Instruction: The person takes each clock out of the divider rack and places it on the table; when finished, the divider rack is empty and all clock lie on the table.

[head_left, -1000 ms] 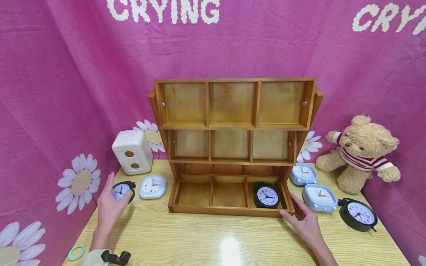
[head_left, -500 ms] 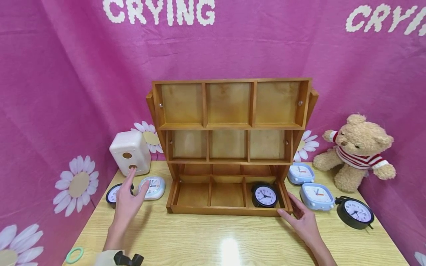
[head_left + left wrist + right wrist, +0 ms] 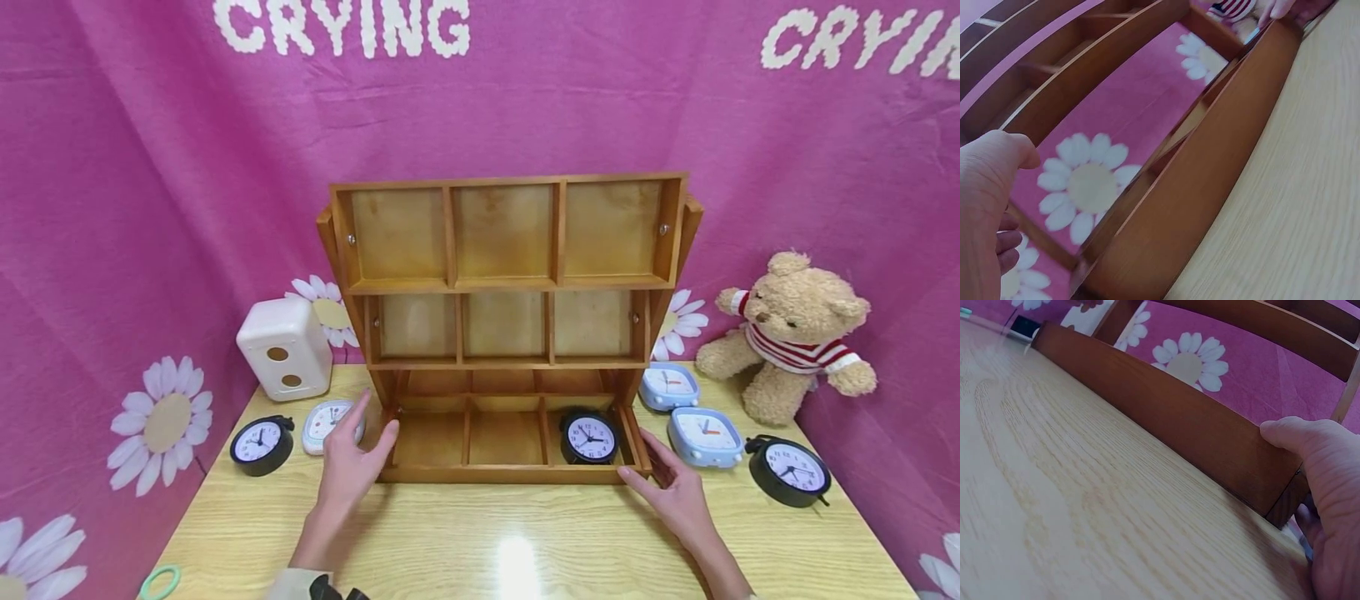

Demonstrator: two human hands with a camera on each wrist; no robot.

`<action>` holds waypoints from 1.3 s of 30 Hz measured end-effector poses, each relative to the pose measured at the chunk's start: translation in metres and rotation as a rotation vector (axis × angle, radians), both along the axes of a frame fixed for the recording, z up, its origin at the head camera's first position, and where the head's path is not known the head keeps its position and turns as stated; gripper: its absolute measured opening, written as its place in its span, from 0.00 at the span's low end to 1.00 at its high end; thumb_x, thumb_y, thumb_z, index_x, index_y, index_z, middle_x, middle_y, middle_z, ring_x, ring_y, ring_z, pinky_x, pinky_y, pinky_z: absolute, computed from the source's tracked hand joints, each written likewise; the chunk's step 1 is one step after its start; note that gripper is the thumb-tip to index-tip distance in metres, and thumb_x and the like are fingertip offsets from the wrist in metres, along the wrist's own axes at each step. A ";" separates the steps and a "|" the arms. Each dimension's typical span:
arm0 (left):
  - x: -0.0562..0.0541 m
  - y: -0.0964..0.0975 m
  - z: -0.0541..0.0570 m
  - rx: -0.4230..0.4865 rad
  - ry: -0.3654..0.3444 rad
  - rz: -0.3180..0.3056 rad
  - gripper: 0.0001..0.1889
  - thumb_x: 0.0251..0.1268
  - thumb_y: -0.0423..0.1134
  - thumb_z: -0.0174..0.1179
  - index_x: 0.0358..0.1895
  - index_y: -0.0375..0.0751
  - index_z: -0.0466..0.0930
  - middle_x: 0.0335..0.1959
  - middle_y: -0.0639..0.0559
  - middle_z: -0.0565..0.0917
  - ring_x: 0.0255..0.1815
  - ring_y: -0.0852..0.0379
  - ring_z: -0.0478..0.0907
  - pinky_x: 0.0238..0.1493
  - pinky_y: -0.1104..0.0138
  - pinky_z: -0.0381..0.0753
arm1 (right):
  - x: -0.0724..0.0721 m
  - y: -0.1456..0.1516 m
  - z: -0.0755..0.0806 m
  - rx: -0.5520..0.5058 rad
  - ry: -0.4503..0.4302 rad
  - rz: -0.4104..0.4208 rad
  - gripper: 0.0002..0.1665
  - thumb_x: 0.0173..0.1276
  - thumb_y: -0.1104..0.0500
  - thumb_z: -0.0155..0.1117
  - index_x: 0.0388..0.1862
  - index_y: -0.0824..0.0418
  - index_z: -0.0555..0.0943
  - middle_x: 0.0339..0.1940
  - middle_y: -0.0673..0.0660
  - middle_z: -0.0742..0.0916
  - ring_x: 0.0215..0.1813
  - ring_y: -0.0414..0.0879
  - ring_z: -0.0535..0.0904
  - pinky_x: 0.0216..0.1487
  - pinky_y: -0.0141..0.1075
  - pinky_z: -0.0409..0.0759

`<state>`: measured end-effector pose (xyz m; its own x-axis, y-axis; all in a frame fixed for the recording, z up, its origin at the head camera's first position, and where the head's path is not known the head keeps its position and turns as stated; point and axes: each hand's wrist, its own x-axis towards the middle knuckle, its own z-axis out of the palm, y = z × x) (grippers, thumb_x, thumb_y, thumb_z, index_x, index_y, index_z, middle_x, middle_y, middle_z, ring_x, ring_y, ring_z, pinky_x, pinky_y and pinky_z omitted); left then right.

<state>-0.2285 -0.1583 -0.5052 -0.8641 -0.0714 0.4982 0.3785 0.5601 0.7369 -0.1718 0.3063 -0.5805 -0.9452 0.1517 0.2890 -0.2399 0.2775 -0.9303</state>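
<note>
A three-tier wooden display shelf (image 3: 495, 475) stands on the table, each tier split into three compartments. In its bottom right compartment sits a round black alarm clock (image 3: 590, 438). My right hand (image 3: 678, 500) grips the shelf's lower right front corner, thumb on the front board and fingers along the outer side. My left hand (image 3: 348, 471) is at the lower left end, fingers spread and thumb extended, holding nothing. It partly covers a white and pale blue clock (image 3: 318, 427). In the left wrist view, the thumb overlaps the shelf's left end.
Left of the shelf are another black alarm clock (image 3: 261, 446), a white box (image 3: 285, 346) with two round holes and a green ring (image 3: 160, 583). Two light blue clocks (image 3: 705, 437), a black alarm clock (image 3: 790, 472) and a teddy bear (image 3: 795, 333) are on the right.
My left hand has moved right, away from the left black alarm clock, past the white and pale blue clock to the shelf's left end. My right hand stays at the right corner.
</note>
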 end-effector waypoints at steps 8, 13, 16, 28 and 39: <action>-0.001 0.040 -0.005 -0.042 -0.063 -0.115 0.36 0.61 0.44 0.76 0.72 0.38 0.76 0.68 0.38 0.80 0.70 0.38 0.76 0.72 0.46 0.74 | -0.001 0.001 0.000 0.004 0.010 0.008 0.41 0.65 0.69 0.75 0.76 0.70 0.70 0.73 0.74 0.74 0.65 0.23 0.73 0.63 0.17 0.70; -0.004 0.062 -0.009 -0.085 -0.077 -0.169 0.38 0.59 0.46 0.76 0.72 0.37 0.76 0.69 0.39 0.80 0.70 0.39 0.76 0.71 0.46 0.76 | 0.000 0.001 0.000 -0.001 0.004 0.006 0.42 0.65 0.69 0.76 0.76 0.70 0.70 0.73 0.74 0.75 0.64 0.23 0.73 0.63 0.17 0.71; -0.006 0.074 -0.009 -0.084 -0.072 -0.206 0.38 0.59 0.46 0.76 0.71 0.33 0.76 0.68 0.37 0.81 0.69 0.38 0.77 0.70 0.45 0.76 | 0.000 0.000 0.000 -0.003 0.003 0.004 0.42 0.65 0.69 0.76 0.76 0.70 0.70 0.73 0.74 0.75 0.64 0.23 0.74 0.63 0.18 0.72; -0.004 0.102 -0.007 -0.092 -0.151 -0.298 0.39 0.61 0.50 0.75 0.72 0.34 0.75 0.69 0.37 0.79 0.71 0.38 0.75 0.70 0.46 0.77 | -0.003 0.003 -0.004 0.004 -0.016 0.007 0.42 0.66 0.68 0.75 0.77 0.70 0.69 0.74 0.74 0.74 0.65 0.24 0.74 0.64 0.18 0.71; -0.002 0.131 -0.009 -0.125 -0.175 -0.358 0.38 0.60 0.50 0.75 0.71 0.35 0.76 0.68 0.38 0.80 0.70 0.36 0.75 0.70 0.44 0.75 | -0.003 0.002 -0.004 -0.001 -0.029 -0.005 0.42 0.66 0.67 0.76 0.77 0.70 0.69 0.74 0.74 0.74 0.65 0.23 0.74 0.64 0.17 0.71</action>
